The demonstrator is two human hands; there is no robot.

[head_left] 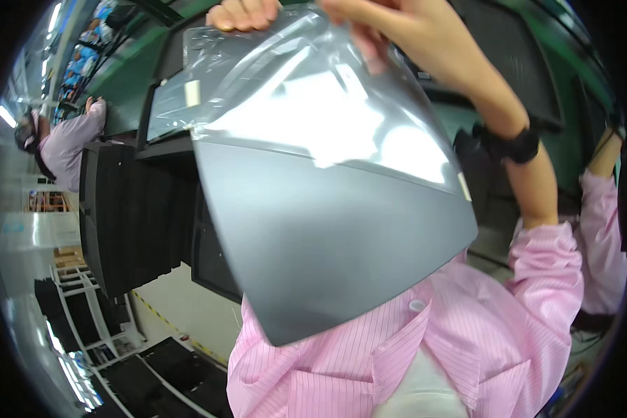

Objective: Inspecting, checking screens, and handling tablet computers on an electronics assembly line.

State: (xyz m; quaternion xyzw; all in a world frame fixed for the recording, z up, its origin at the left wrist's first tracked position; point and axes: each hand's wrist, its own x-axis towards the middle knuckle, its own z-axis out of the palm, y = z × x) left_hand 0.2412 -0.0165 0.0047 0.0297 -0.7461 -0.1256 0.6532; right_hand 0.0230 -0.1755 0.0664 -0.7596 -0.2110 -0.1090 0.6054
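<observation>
A flat dark grey panel (334,237) with rounded corners is held up, tilted, in front of my chest. Clear plastic film (258,90) covers its upper part, wrinkled and bright with glare, while the lower part is bare. Small cream tape pieces (192,93) sit at the film's side edges. At the top left, my left hand (242,14) has its fingers curled closed over the film's far edge. My right hand (380,28) grips the film and panel edge at the top right; its fingertips are partly hidden. A black band is around my right wrist.
Beneath the panel, a black tray (143,136) rests on a green bench (118,104). A tall stack of black trays (132,216) stands at left, with more black trays (515,56) at far right. A co-worker (70,146) is at far left; another person's sleeve (602,244) shows at right.
</observation>
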